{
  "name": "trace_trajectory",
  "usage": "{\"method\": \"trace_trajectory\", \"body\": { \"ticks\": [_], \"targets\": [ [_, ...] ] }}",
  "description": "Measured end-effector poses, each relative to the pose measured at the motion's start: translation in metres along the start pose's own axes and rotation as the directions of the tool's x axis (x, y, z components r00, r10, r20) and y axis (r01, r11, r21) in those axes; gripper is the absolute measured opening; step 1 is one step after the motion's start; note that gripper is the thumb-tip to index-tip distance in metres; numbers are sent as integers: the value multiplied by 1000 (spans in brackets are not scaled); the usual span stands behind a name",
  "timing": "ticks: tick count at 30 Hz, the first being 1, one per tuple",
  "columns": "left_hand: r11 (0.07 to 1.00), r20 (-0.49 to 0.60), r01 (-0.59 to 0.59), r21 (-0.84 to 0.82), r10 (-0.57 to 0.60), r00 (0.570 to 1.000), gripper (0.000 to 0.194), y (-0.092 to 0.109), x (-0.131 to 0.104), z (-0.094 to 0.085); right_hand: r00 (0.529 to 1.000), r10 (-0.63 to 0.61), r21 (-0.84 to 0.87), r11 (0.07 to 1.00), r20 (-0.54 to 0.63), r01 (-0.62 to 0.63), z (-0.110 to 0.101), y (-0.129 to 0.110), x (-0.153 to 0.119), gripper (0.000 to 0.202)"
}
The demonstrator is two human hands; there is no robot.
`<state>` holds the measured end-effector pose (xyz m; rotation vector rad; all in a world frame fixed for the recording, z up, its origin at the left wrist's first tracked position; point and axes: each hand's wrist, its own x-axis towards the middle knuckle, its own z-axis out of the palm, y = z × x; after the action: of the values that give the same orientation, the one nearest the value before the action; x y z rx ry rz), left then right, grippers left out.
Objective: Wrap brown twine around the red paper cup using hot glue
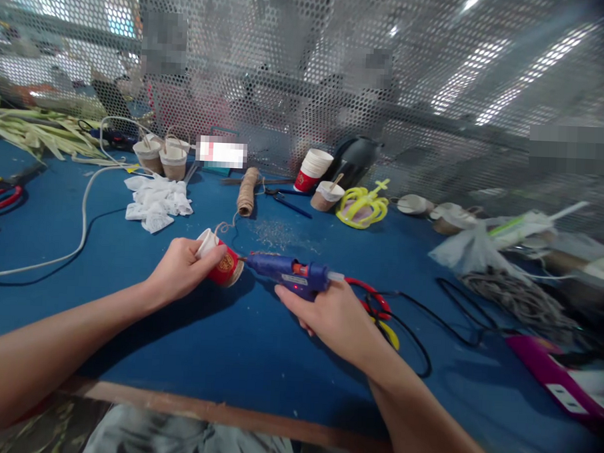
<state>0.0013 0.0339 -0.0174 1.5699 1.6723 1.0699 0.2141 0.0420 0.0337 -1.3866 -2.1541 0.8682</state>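
My left hand (183, 269) is closed around a red and white paper cup (225, 266), tilted on its side above the table. Twine is wound about the cup's base end, and a loose strand runs back to a spool of twine (247, 192). In my right hand (331, 314) is a blue hot glue gun (290, 273), with a pale glue stick poking from its rear. Its nozzle points left and is at the cup's base end; whether it touches, I cannot tell. Scissors with red and yellow handles (379, 303) lie partly hidden behind my right hand.
Behind stand stacked paper cups (314, 168), twine-wrapped cups (173, 159), blue-handled pliers (293, 203), a yellow crown-shaped piece (363, 206) and a dark kettle (357, 159). A white cable (85, 210) crosses the left. At right are grey cord (519, 296) and a purple power strip (555, 378).
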Motion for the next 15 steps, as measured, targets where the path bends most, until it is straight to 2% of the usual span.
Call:
{"method": "trace_trajectory", "body": {
  "ticks": [4, 9, 15],
  "targets": [
    [1000, 6, 12, -23, -12, 1000, 45, -2, 2, 0, 998, -57, -33, 998, -3, 57, -2, -3, -2, 28],
    [998, 1, 17, -54, -17, 1000, 45, -2, 2, 0, 995, -100, 1, 995, 4, 100, -2, -5, -3, 13],
    [992, -2, 55, -116, -56, 998, 43, -1, 3, 0, 988, -155, -96, 984, -26, 152, 0, -4, -8, 16]
  ]
}}
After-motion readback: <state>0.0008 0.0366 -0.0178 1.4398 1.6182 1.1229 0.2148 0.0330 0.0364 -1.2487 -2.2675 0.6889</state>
